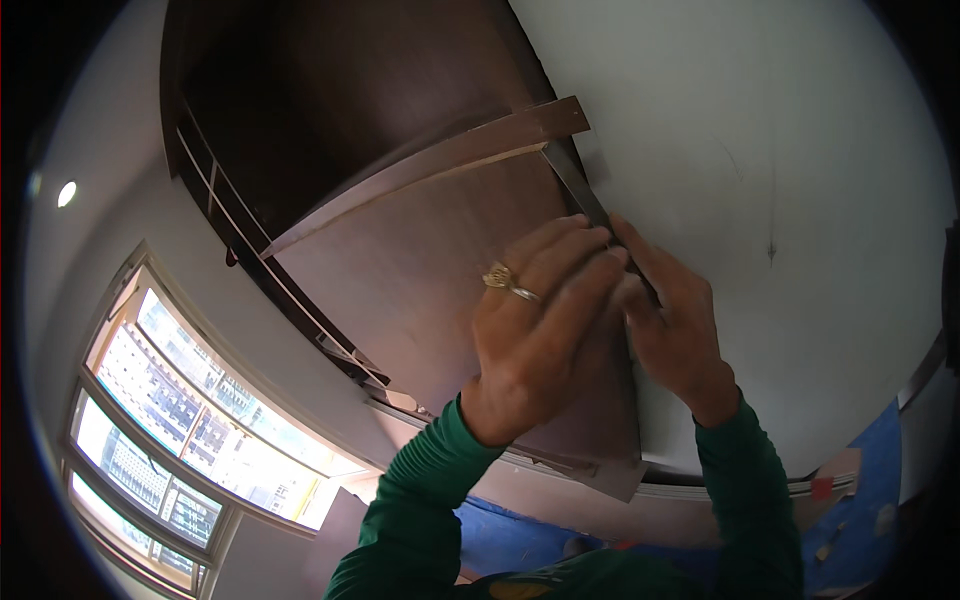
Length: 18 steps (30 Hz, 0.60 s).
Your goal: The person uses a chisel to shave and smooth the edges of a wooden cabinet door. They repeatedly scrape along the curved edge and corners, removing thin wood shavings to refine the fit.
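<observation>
A dark narrow strip (574,183) runs slantwise along the right edge of a brown wood-grain panel (430,235), beside the pale wall. My left hand (545,320), with a gold-coloured ring on one finger, reaches across the panel, its fingers closed together at the strip. From the wall side my right hand (678,315) pinches the same strip between thumb and fingers. The fingertips of both hands nearly meet there and cover part of it. Above them, a brown board (480,140) crosses the cabinet, its right end sticking out past the edge.
The dark cabinet (330,75) extends upward with a deep opening at the left. Its left edge carries a thin light-coloured frame. A bright window (190,420) stands at the lower left. Blue sheeting (520,535) lies below, and boards with light edges (720,490) sit low by the wall.
</observation>
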Tool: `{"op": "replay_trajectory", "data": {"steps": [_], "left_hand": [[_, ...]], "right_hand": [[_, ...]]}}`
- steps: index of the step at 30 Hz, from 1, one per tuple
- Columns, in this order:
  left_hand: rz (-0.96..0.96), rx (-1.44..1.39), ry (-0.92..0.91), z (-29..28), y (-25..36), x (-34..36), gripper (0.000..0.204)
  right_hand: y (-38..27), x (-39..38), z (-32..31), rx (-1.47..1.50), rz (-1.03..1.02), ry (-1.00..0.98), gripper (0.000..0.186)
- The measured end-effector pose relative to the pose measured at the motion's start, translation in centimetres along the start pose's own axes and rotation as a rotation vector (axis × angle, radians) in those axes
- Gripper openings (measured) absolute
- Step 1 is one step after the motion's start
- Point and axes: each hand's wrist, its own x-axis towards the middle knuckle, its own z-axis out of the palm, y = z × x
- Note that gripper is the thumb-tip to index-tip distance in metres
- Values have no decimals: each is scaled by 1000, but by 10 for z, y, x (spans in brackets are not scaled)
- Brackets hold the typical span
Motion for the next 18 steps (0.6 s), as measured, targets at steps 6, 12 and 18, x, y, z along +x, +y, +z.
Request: {"op": "replay_trajectory", "data": {"steps": [6, 12, 18], "left_hand": [[616, -45, -329, 40, -37, 50, 52], [567, 86, -618, 40, -58, 75, 87], [392, -71, -275, 63, -56, 68, 90]], "right_hand": [[-3, -15, 4, -20, 35, 17, 28], [10, -25, 3, -67, 137, -69, 16], [8, -22, 17, -44, 131, 28, 18]]}}
